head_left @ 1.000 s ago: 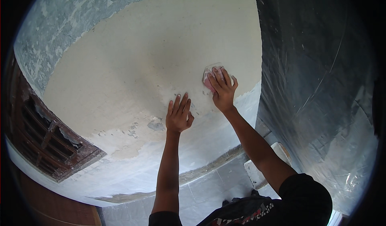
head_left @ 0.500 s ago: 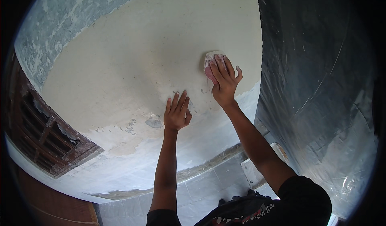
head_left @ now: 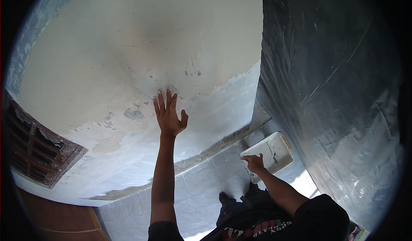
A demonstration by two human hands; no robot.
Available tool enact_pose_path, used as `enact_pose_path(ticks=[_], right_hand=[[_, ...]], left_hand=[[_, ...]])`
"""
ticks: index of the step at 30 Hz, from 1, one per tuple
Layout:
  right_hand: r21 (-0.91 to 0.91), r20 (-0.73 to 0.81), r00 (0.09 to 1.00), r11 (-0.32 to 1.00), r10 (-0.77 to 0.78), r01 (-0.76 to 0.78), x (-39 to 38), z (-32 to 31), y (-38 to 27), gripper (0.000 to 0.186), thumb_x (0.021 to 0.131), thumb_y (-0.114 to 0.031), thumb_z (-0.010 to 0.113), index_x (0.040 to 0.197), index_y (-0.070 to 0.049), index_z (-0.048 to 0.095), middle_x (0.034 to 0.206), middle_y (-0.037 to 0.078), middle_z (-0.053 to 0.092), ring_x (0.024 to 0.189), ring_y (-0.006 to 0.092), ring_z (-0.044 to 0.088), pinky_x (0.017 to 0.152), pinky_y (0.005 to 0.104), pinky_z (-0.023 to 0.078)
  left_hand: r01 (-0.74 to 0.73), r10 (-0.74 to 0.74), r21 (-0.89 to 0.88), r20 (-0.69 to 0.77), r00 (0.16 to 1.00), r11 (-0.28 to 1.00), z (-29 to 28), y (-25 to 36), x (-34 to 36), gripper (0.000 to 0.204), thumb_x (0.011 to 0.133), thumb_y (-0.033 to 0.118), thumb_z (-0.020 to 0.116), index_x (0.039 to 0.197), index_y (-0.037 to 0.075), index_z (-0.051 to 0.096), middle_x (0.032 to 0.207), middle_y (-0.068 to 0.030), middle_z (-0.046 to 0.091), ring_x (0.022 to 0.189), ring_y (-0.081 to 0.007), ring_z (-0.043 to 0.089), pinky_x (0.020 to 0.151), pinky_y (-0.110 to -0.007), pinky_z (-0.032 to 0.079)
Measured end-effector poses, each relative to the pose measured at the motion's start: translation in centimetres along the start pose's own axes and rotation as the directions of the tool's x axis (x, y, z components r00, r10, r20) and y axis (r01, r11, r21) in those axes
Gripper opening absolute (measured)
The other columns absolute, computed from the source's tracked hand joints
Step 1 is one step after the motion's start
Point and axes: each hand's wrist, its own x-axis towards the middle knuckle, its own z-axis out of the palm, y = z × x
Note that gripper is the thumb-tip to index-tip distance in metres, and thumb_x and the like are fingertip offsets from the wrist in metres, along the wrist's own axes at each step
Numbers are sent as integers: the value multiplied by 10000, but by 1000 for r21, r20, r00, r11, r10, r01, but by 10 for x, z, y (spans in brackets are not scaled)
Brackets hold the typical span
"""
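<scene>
My left hand (head_left: pixel 170 114) has its fingers spread and outstretched at the cream-plastered wall (head_left: pixel 141 48), beside small grey patches of flaked plaster. My right hand (head_left: pixel 254 163) is down low, over the near left part of a white paint tray (head_left: pixel 279 153) with a ridged bed. Its fingers look partly curled; what they hold, if anything, is hidden, and I cannot make out the pink pad.
A dark wooden lattice vent (head_left: pixel 38 151) is set in the wall at left. A dark plastic sheet (head_left: pixel 326 69) hangs at right. Below are a grey tiled floor (head_left: pixel 197 185), my feet, and a reddish-brown surface (head_left: pixel 60 215) at lower left.
My right hand has left the wall and dropped toward the tray; the pink pad it held is out of sight. The view has shifted, showing more tray and floor.
</scene>
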Motion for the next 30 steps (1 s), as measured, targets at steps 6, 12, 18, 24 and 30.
enact_pose_path(ticks=[6, 12, 18, 24, 30], right_hand=[[243, -55, 897, 878, 438, -413, -51, 22, 109, 288, 930, -199, 567, 1171, -132, 709, 1060, 177, 716, 1041, 379, 658, 961, 508, 467], [368, -77, 870, 824, 488, -430, -53, 43, 189, 332, 930, -135, 526, 1221, -83, 676, 1112, 237, 693, 1061, 417, 649, 918, 478, 507], [373, -125, 880, 843, 459, -387, -18, 59, 236, 333, 935, -90, 517, 1226, -123, 676, 1080, 201, 710, 1010, 399, 669, 893, 475, 515], [58, -180, 940, 957, 288, -283, 43, 76, 235, 395, 879, -58, 570, 1256, -148, 646, 1063, 127, 722, 1013, 307, 673, 881, 464, 500], [-223, -174, 984, 973, 28, -67, -29, 156, 191, 492, 749, -25, 619, 1240, -42, 604, 1141, 110, 681, 1123, 298, 576, 856, 489, 466]], left_hand=[[353, -193, -243, 505, 841, 904, 89, 140, -142, 722, 753, 98, 643, 1426, -4, 405, 1619, -191, 257, 1522, -416, 125, 1231, -550, 138], [633, -149, -231, 860, 487, 739, 148, 275, -294, 783, 778, 106, 644, 1483, 9, 319, 1620, -216, 235, 1512, -426, 147, 1232, -539, 150], [813, -268, -86, 920, 287, 576, 189, 332, -372, 837, 785, 152, 655, 1499, -9, 249, 1611, -254, 219, 1484, -473, 194, 1209, -553, 201], [999, -364, 35, 931, -31, 5, 245, 347, -403, 892, 870, 63, 647, 1533, 1, 52, 1571, -347, 214, 1462, -420, 298, 1179, -451, 293], [932, -382, -134, 924, -6, -338, 267, 367, -428, 849, 872, 43, 631, 1518, -8, 83, 1493, -341, 367, 1347, -394, 464, 1111, -398, 368]])
